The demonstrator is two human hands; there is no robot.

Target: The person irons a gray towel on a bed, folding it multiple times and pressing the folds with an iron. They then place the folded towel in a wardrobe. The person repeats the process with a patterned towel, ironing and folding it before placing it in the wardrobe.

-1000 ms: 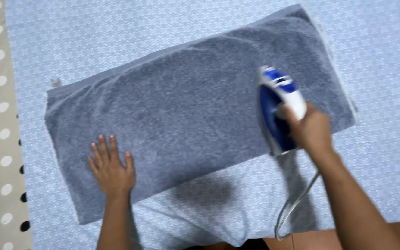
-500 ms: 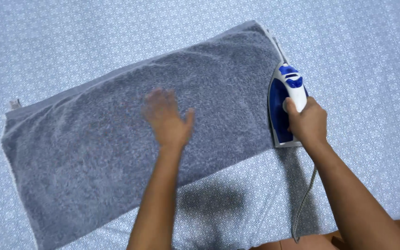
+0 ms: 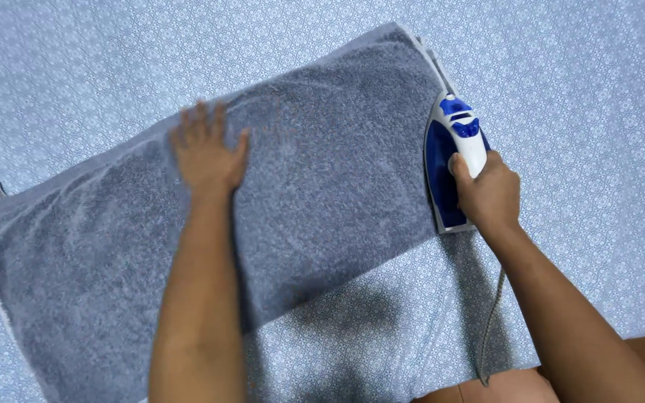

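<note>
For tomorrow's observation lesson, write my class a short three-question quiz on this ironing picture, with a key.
1. True or false: the left hand lies flat on the grey towel.
2. What does the right hand grip? A) a brush B) a blue and white iron C) a sponge
3. Fill in: the iron sits at the towel's ____ end, as the camera sees it.

Key: 1 true; 2 B; 3 right.
</note>
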